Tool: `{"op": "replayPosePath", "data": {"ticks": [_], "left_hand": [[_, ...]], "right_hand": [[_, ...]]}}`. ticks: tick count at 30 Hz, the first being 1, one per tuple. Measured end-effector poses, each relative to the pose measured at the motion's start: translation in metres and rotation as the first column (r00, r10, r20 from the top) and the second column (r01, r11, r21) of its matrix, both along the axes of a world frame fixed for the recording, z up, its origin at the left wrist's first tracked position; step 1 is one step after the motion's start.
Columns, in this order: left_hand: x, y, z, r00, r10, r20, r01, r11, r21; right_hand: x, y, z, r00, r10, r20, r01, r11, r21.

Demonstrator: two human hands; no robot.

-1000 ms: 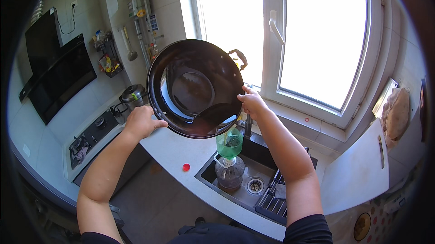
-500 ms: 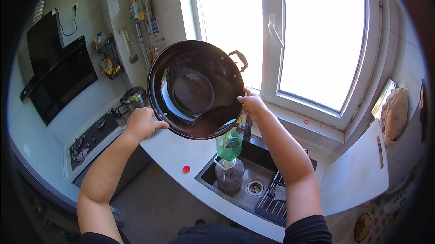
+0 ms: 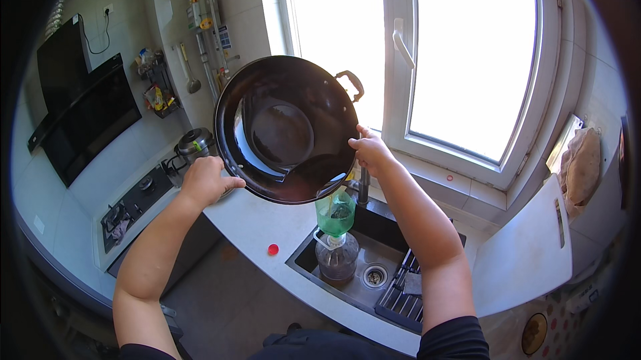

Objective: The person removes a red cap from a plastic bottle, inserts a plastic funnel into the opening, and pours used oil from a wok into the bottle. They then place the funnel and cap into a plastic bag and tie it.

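Tilting toward the lower right, a dark wok [image 3: 284, 136] is hanging between the two hands, above the counter [image 3: 244, 223] and the sink edge. The round bowl is facing the viewer; its glossy brown-black interior is reflecting a pale, curved band of light, and a darker, smooth area is showing along the lower right wall. A loop handle [image 3: 352, 86] is projecting from the rim, just above the right hand. Whether liquid is leaving the rim, the view is not clearly showing.

The left hand [image 3: 205, 181] is gripping the wok at its lower left edge: the thumb is extending toward the rim, and the fingers are curling out of sight, so their exact contact is remaining unclear. The right hand [image 3: 372, 151] is grasping the right side of the rim, with the thumb lying at the edge and the other fingers partly hidden.

Below and to the left of the right hand, a green translucent funnel [image 3: 335, 220] is sitting upright in the neck of a clear bottle [image 3: 337, 261], which is standing in the sink [image 3: 359, 295]. A red cap [image 3: 273, 250] is lying on the counter, below and to the right of the left hand.
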State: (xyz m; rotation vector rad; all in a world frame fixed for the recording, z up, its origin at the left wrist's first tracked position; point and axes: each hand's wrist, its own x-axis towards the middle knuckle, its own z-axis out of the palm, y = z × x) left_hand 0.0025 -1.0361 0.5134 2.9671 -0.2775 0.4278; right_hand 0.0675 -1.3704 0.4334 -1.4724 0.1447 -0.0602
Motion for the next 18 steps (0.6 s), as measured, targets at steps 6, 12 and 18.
{"op": "replayPosePath", "data": {"ticks": [6, 12, 18], "left_hand": [[0.0014, 0.0012, -0.0015, 0.999, -0.018, 0.027, 0.018, 1.0, -0.006], [-0.0005, -0.0006, -0.0001, 0.999, -0.021, 0.041, 0.021, 1.0, 0.003], [-0.0011, -0.0024, 0.0011, 1.0, -0.003, 0.024, 0.002, 1.0, 0.021]], "right_hand": [[-0.0019, 0.0007, 0.001, 1.0, -0.013, 0.01, 0.013, 1.0, -0.001], [0.0019, -0.0025, -0.0035, 1.0, -0.008, 0.009, 0.008, 1.0, -0.011], [-0.0007, -0.0025, -0.0021, 1.0, 0.01, 0.01, -0.01, 1.0, 0.01]]}}
